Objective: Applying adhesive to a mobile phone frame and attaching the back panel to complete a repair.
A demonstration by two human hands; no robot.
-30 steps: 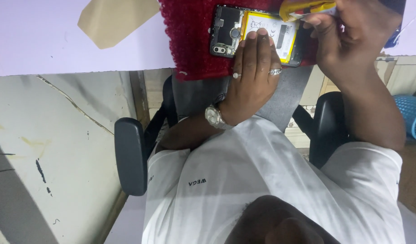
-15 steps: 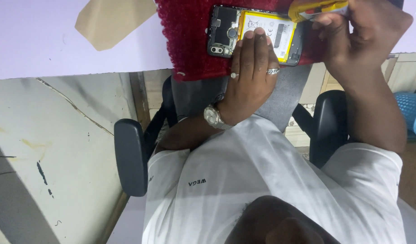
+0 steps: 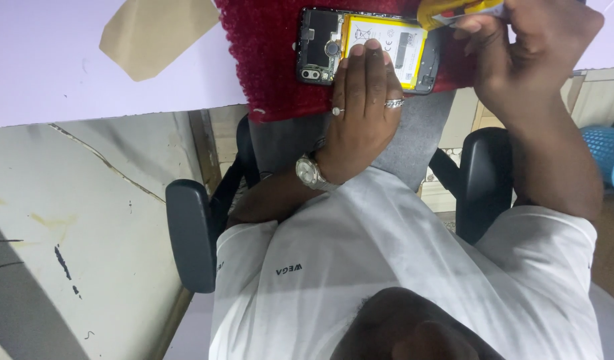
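Below, we are sitting at a pale lilac table [image 3: 67, 60] with a red woolly mat [image 3: 267, 53] lying on it. On the mat an opened phone [image 3: 320, 47], its yellow battery [image 3: 387, 40] showing, is lying. Our left hand [image 3: 364, 100] is pressing flat, fingers extended, on the phone. Our right hand [image 3: 527, 53] is gripping a yellow tool [image 3: 447, 10] just above the phone's end.

Left hand [image 3: 364, 110] covers opened phone [image 3: 320, 43]; lilac tabletop [image 3: 47, 60] leftward free.
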